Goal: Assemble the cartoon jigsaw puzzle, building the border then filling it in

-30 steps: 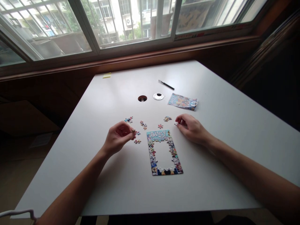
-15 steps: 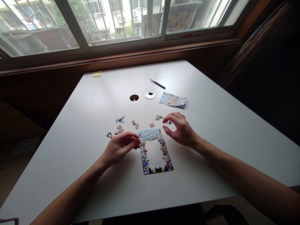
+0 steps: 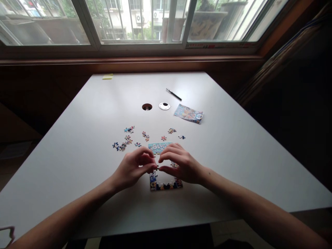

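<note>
White flat worktop (image 3: 233, 145) below a wide window. Lying near its front edge: rectangular multicoloured cardboard jigsaw frame (image 3: 166, 185), centre unfilled, upper part largely covered by both hands. Left hand (image 3: 133, 169): fingers (image 3: 149, 162) pinched shut on a small jigsaw piece (image 3: 157, 167) at the frame's left border. Right hand (image 3: 183, 166): fingers (image 3: 168, 157) drawn together, tips meeting the same piece from the opposite side. Scattered just beyond the frame: loose coloured jigsaw pieces (image 3: 124, 142). Farther back: colourful printed picture card (image 3: 188, 114), black pen (image 3: 173, 94), round cable hole (image 3: 147, 107), silver round cap (image 3: 164, 106), yellow sticky note (image 3: 107, 76).
</note>
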### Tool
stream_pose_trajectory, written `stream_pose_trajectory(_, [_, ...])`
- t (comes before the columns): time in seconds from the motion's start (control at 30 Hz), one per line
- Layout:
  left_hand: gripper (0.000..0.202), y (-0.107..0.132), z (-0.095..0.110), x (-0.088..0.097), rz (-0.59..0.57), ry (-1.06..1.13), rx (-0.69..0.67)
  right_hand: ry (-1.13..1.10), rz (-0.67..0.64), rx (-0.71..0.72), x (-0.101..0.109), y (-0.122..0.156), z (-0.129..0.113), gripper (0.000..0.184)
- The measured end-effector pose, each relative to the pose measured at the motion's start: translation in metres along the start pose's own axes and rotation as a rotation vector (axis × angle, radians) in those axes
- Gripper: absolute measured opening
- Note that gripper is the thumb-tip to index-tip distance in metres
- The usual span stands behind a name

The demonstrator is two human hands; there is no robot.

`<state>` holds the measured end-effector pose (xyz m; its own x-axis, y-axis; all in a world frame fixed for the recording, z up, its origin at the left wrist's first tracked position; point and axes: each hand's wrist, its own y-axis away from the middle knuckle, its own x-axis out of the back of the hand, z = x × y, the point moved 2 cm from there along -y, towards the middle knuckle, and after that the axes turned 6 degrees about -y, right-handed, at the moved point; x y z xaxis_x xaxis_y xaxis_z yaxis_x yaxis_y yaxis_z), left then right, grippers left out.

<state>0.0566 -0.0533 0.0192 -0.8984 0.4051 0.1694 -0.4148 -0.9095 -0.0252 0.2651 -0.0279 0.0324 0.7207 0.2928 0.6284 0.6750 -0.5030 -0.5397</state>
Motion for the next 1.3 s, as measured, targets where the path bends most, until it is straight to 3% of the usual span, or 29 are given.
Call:
stream_pose_trajectory(0.23, [0.019, -0.002, 0.001, -0.005, -0.005, 0.163, 0.016, 0.044, -0.005, 0.034, 0.0, 0.003, -0.003, 0.018])
stream_pose_trajectory(0.5, [0.019, -0.002, -0.001, -0.007, -0.047, 0.117, 0.028, 0.09, -0.043, 0.112, -0.002, 0.003, -0.003, 0.018])
stream_pose_trajectory(0.6, [0.014, -0.004, 0.003, 0.001, 0.013, -0.116, -0.082, 0.088, -0.017, 0.08, -0.001, 0.004, 0.003, 0.017])
stream_pose_trajectory(0.7, [0.004, -0.006, 0.007, 0.017, 0.157, -0.515, -0.336, 0.087, 0.064, -0.028, 0.004, 0.006, 0.016, 0.014])
stream_pose_trajectory(0.8, [0.005, -0.008, 0.003, 0.028, 0.168, -0.768, -0.5, 0.094, 0.123, -0.144, 0.007, 0.008, 0.029, 0.011])
stream_pose_trajectory(0.97, [0.015, -0.008, -0.01, 0.029, 0.067, -0.976, -0.571, 0.141, 0.123, -0.211, 0.0, 0.007, 0.031, 0.007])
stream_pose_trajectory(1.3, [0.021, -0.006, -0.009, 0.025, 0.031, -1.055, -0.596, 0.163, 0.07, -0.191, -0.009, 0.003, 0.033, 0.004])
